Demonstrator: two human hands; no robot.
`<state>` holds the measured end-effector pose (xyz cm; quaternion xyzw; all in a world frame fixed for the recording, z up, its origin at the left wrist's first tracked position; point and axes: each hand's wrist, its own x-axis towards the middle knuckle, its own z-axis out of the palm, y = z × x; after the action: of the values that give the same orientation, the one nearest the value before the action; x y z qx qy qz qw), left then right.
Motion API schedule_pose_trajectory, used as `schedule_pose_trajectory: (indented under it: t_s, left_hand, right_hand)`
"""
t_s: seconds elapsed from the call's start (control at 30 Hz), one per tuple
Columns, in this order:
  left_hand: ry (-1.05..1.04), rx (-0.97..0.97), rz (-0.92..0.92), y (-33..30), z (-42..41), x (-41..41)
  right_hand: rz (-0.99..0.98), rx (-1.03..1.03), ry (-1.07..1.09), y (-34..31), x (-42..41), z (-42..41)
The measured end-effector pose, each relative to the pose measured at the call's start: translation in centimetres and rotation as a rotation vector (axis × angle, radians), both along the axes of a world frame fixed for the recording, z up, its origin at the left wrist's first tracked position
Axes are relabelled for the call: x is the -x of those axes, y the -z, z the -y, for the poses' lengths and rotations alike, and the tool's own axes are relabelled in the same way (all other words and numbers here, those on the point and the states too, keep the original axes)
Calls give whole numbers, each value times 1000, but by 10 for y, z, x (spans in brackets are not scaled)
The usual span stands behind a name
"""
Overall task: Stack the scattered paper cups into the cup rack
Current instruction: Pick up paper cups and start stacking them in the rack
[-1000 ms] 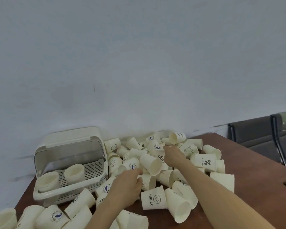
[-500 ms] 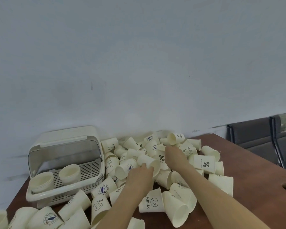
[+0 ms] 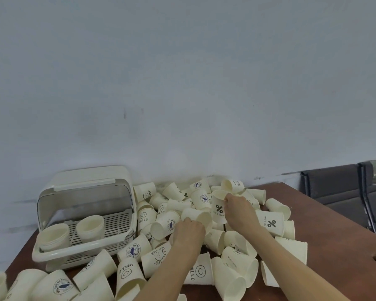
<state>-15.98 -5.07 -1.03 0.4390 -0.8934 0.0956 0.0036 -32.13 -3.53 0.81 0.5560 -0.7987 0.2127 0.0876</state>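
Cup rack (image 3: 126,232), lower left: two cup stacks (image 3: 90,224) inside. Your right hand (image 3: 239,210) grips upright "%" cup (image 3: 218,208); left hand (image 3: 190,230) grips plain tipped cup (image 3: 197,216).

"HELLO" on cup (image 3: 129,270); "% NICE DAY" on cup (image 3: 270,222)

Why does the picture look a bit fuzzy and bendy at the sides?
Head view: the wide-angle lens bends the edges, so the brown wooden table seems to slope; light is soft and even, with faint shadows under the cream paper cups; no glare; small print on far cups blurs; the white plastic cup rack stays fairly sharp.
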Motion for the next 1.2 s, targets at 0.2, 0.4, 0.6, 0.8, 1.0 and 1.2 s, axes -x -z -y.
schedule_pose_trajectory:
  t_s: [0.2, 0.4, 0.6, 0.8, 1.0, 1.2]
  left_hand:
    - [18, 53, -74, -12, -4, -12]
    - [31, 110, -191, -28, -12, -32]
    - [-10, 141, -292, -36, -18, -68]
    - [-123, 131, -380, -36, -9, -115]
    - [-232, 170, -498, -26, 10, -164]
    - [-360, 231, -549, -24, 29, -216]
  right_hand:
    - [8, 15, 15, -6, -10, -2]
    - [3, 21, 23, -11, -25, -4]
    - [12, 25, -9, -10, -44, -3]
    - [35, 78, -85, -8, -71, 0]
    - [81, 177, -202, -9, -112, 6]
    - [100, 203, -317, -8, -155, 15]
